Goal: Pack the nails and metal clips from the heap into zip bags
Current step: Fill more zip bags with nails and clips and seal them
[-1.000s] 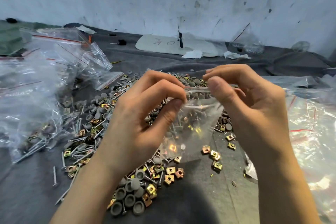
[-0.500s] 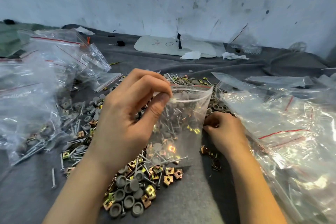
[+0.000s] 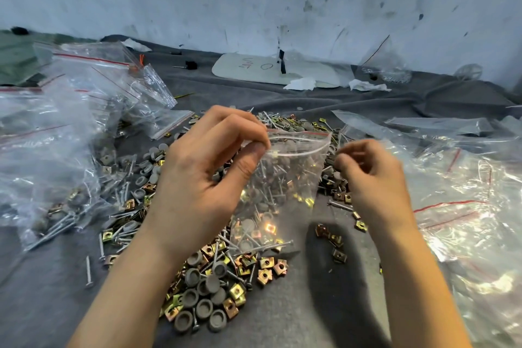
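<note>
The grey cloth [image 3: 324, 313] covers the whole work place. A pile of bags on the left [image 3: 56, 144] and a pile of bags on the right [image 3: 466, 206] lie on it. Between them is the heap [image 3: 158, 186], a mix of nails [image 3: 89, 271], square clips [image 3: 265, 263] and round grey caps [image 3: 190, 297].

The zip bag [image 3: 285, 186] that is being filled stands over the middle of the heap, with its bottom resting on the pieces and its mouth up. It already has nails and some clips inside, and I judge it about half full.

The left hand [image 3: 203, 181] pinches the left side of the mouth between thumb and fingers. The right hand [image 3: 370, 175] is just beside the right side of the mouth and does not touch it. Its fingers are curled with the tips close together; I cannot tell if a piece is between them.

The step seems to be to drop pieces in. To do it well, the left hand should pull its lip outward so the mouth is round. The right hand should come above the opening and let go low, with the nail points down, because a point can pierce the thin plastic. The zip track should be free of pieces.
</note>
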A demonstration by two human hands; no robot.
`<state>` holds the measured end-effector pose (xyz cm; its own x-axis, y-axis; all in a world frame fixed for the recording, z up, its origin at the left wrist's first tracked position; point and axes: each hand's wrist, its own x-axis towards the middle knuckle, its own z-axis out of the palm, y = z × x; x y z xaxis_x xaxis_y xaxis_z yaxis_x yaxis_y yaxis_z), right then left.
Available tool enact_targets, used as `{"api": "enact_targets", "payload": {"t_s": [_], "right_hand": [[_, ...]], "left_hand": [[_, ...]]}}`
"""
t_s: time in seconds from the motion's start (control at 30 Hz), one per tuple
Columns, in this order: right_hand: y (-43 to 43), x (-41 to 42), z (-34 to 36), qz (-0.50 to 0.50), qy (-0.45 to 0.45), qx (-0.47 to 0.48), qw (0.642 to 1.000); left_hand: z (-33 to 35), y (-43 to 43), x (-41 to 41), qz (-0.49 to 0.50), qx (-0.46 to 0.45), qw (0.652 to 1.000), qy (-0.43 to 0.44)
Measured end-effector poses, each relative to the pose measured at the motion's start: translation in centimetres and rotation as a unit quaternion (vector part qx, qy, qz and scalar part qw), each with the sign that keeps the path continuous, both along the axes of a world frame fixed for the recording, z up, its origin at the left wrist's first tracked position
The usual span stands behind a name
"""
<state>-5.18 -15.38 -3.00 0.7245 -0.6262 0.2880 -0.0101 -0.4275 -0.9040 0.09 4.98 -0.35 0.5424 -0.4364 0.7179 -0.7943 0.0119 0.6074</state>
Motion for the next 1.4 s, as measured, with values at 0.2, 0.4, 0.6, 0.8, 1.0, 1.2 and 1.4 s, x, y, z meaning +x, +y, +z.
{"api": "enact_targets", "payload": {"t_s": [0.2, 0.4, 0.6, 0.8, 1.0, 1.2, 1.4], "right_hand": [[2.4, -3.3, 5.4, 0.121, -0.238, -0.09, 0.959], [3.5, -3.8, 6.0, 0.112, -0.14, -0.293, 0.939], [3.1, -3.9, 6.0, 0.124, -0.192, -0.169, 0.959], [0.4, -2.4, 3.6, 0.009, -0.107, -0.047, 0.993], [-1.3, -0.2, -1.9, -0.006, 0.338, -0.16, 0.927], [-1.2, 0.4, -2.5, -0.038, 0.384, -0.182, 0.905], [0.2, -0.4, 0.3, 0.028, 0.018, -0.031, 0.999]], "left_hand": [[0.1, -0.3, -0.2, -0.02, 0.016, 1.0, 0.004], [0.0, -0.6, -0.5, -0.045, 0.014, 0.999, 0.007], [-0.1, -0.8, -0.5, -0.046, 0.0, 0.999, 0.014], [-0.2, -0.7, -0.4, -0.038, -0.005, 0.999, 0.013], [-0.1, -0.5, -0.2, -0.038, -0.015, 0.999, 0.014], [0.0, -0.3, -0.2, -0.033, -0.014, 0.999, 0.015], [0.1, -0.3, -0.4, -0.034, -0.005, 0.999, 0.014]]}}
